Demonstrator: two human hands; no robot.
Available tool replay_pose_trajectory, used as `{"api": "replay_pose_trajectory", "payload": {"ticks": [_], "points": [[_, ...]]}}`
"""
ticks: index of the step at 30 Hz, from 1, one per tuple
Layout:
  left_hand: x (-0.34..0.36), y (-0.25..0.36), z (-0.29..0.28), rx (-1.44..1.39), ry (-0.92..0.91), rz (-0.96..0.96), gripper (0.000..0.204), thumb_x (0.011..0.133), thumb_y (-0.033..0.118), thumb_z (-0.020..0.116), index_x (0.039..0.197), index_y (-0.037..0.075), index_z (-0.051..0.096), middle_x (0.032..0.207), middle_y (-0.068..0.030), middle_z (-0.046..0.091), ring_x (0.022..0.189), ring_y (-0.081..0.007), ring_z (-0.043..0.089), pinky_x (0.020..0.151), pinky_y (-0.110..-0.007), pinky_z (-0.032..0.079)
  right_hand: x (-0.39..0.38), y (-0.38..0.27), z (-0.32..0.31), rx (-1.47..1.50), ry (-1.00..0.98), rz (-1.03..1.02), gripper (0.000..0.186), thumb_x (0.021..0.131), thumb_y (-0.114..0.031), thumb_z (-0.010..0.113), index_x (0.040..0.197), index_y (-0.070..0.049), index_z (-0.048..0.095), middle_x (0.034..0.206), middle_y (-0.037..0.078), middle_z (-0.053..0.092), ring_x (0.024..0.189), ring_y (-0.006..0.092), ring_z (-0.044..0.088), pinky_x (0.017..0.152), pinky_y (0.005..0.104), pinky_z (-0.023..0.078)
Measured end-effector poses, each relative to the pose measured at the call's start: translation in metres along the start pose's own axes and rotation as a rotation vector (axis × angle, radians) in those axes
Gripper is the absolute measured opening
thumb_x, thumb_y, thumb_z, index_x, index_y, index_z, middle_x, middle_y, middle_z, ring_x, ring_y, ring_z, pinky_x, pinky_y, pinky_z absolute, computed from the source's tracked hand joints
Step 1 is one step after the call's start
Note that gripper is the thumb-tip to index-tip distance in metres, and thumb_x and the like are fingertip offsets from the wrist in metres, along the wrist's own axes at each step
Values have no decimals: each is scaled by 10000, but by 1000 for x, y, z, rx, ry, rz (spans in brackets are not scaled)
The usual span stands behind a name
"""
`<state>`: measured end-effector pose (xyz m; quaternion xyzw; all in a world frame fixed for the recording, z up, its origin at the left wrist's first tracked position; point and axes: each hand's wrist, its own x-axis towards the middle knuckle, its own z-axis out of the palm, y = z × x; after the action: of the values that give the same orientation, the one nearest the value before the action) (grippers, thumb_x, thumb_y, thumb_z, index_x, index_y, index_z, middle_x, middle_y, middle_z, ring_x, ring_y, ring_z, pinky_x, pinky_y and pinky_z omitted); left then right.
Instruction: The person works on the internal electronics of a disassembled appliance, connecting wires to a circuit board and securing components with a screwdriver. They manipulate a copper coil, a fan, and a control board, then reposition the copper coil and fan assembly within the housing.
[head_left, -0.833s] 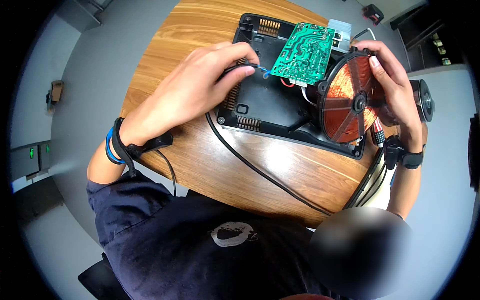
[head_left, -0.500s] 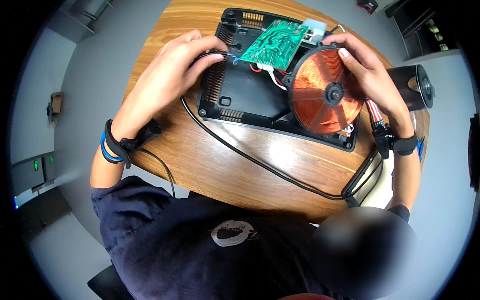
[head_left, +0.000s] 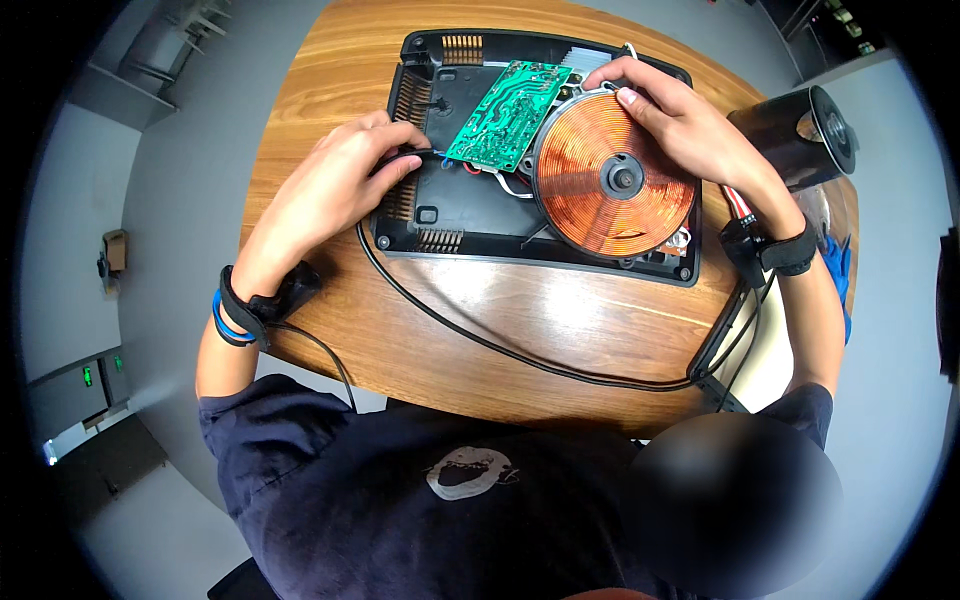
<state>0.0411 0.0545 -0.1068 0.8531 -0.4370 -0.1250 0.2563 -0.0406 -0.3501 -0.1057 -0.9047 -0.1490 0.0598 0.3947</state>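
A black plastic housing (head_left: 480, 215) with slotted vents lies open on the table. My left hand (head_left: 350, 170) pinches a black power cord (head_left: 440, 318) by its end, where thin coloured wires run under a green circuit board (head_left: 505, 115). The board sits tilted over the housing. At the right, my right hand (head_left: 680, 115) grips the upper rim of a round copper induction coil (head_left: 580, 190), thumb on its face. The coil lies over the right half of the housing. A silvery heat sink (head_left: 588, 60) shows partly behind the board; what lies under the coil is hidden.
A black cylinder (head_left: 775, 130) lies at the table's right side. Blue material (head_left: 838, 265) and a black-edged pale panel (head_left: 755, 350) are by my right forearm. The cord loops across the wooden table (head_left: 480, 380) near its front edge.
The coil has come down from a tilted position to lie flatter over the housing. The circuit board has lowered with it. My left hand still pinches the cord.
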Motion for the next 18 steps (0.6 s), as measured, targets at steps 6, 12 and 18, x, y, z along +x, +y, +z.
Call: {"api": "replay_pose_trajectory", "payload": {"ticks": [6,12,18], "points": [[3,1,1,26,-78,-8,254,1087,136,802,1319,38,772,1109,-152,707,1009,-327,714,903,-437,580,-9,-23,-9,-107,-117,194,409,1253,-244,569,1651,-154,596,1450,151,737,1327,284,716,1178,423,543],[4,13,-8,22,-214,-120,311,1047,142,852,1335,45,780,1023,-108,639,934,-248,669,836,-395,551,-57,-37,-20,-319,2,20,577,1222,-366,622,1721,-106,494,1512,247,698,1387,437,708,1185,510,571],[9,14,-12,44,-162,-55,226,1062,148,835,1192,-3,729,1018,-124,630,924,-277,664,866,-410,554,-149,-57,-83,-524,-25,176,523,1214,-328,639,1681,-103,567,1551,184,676,1404,372,696,1174,480,580]]}}
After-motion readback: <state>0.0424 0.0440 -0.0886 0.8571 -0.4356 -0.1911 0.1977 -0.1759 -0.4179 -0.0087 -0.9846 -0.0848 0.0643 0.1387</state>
